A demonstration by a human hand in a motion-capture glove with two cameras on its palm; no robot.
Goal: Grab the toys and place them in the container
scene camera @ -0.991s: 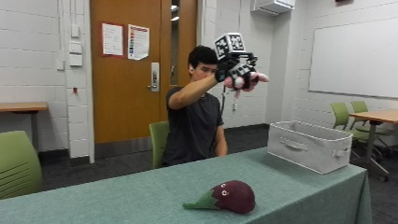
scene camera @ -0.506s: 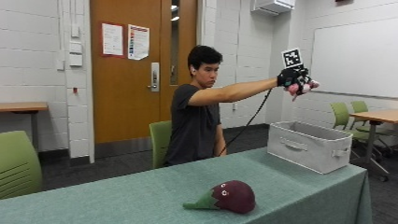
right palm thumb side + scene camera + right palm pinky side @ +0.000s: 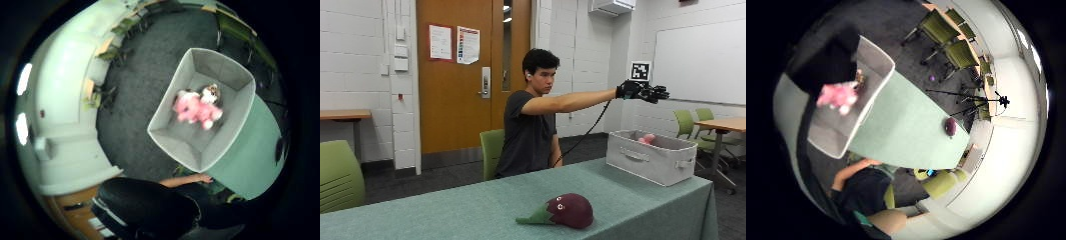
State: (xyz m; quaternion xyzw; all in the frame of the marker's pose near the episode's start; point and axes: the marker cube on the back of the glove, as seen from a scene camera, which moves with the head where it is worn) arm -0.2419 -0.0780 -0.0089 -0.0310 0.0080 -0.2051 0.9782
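Since half a second ago the pink plush toy (image 3: 647, 138) has left your gloved right hand (image 3: 642, 91) and now lies inside the grey fabric container (image 3: 651, 162), beside another small toy (image 3: 211, 92). That settles one toy, I judge; the maroon eggplant-shaped plush toy (image 3: 565, 211) is not yet collected, lying on the green worktop (image 3: 440, 212) well apart from the container. Your arm is stretched out level above the container, fingers spread and holding nothing.

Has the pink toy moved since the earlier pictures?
Yes. It left the gloved right hand, now open above, and dropped into the grey container, where the pink toy shows.
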